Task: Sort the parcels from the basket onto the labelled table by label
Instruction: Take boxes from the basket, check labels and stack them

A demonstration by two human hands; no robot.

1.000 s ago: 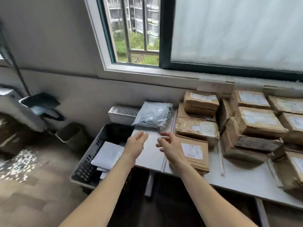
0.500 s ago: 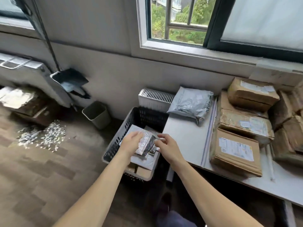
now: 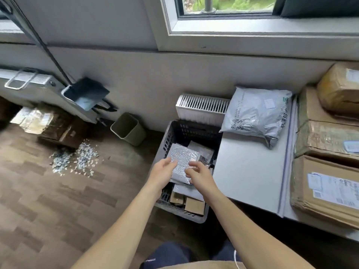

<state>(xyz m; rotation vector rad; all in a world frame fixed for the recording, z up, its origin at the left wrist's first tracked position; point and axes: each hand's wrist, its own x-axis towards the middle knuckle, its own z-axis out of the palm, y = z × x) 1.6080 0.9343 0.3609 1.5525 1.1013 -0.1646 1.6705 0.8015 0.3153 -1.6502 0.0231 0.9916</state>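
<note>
- Left hand (image 3: 162, 172): a second ago empty above the tabletop (image 3: 250, 171); now over the basket (image 3: 171, 136), fingers gripping the left edge of a silver bubble mailer (image 3: 182, 160).
- Right hand (image 3: 200, 176): likewise come across from the tabletop; fingers curled narrow, pinching the mailer's near right corner.
- Silver bubble mailer: half a second ago tilted on edge, now flatter, held just above the other parcels in the basket. No label shows on the upper face.
- Judgement: next parcel taken up; label unread, so destination undecided.
- Tabletop stock unchanged: grey poly mailer (image 3: 256, 115), cardboard boxes (image 3: 326, 193).
</note>
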